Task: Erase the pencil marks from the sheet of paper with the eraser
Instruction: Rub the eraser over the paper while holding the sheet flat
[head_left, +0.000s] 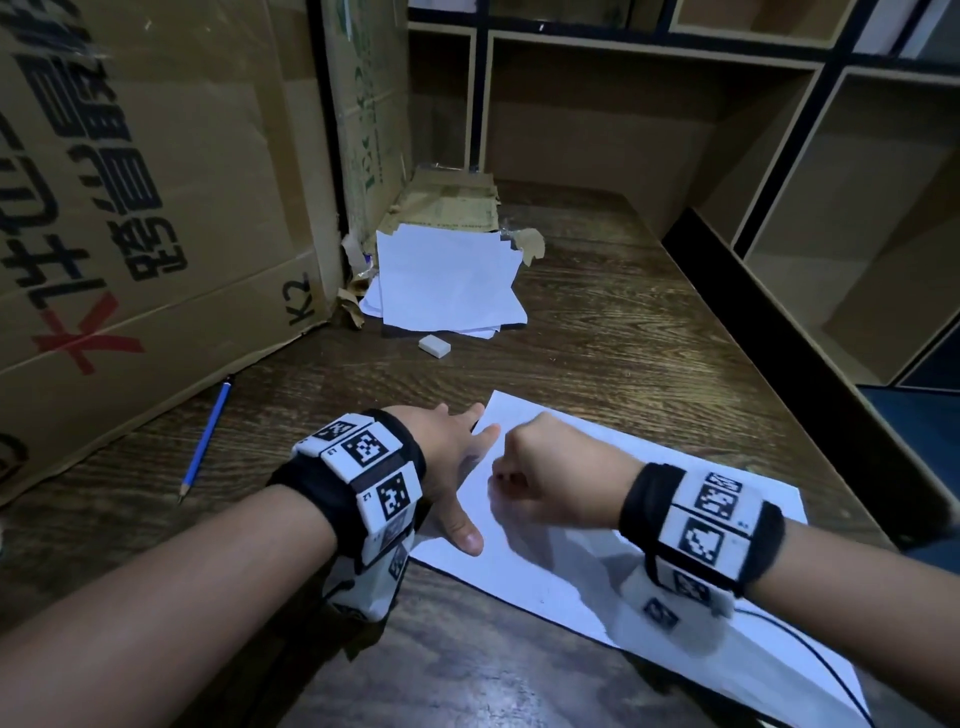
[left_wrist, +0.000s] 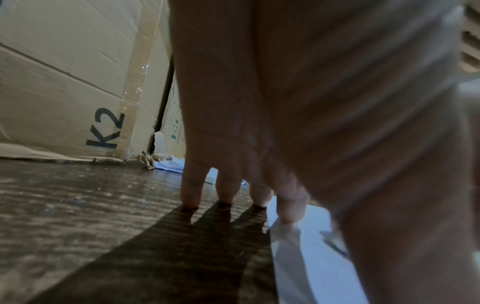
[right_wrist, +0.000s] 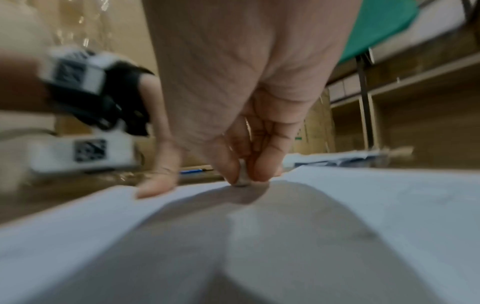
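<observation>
Pinching eraser against sheet: right hand fingers curled; left hand flat, fingers straight, pressing sheet's 9 o'clock edge.

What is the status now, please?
Right hand pinches eraser on sheet. Left hand flat, holds sheet edge. Nothing in the way.

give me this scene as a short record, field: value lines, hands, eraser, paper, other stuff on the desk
left hand: flat, fingers spread, pressing the near left edge of the sheet
right hand: fingers curled, pinching a small eraser against the sheet
sheet of paper: lying on the wooden desk
pencil marks: none clearly visible
second eraser: loose, near the paper stack
pencil: blue, left of the hands, beside the cardboard box
</observation>
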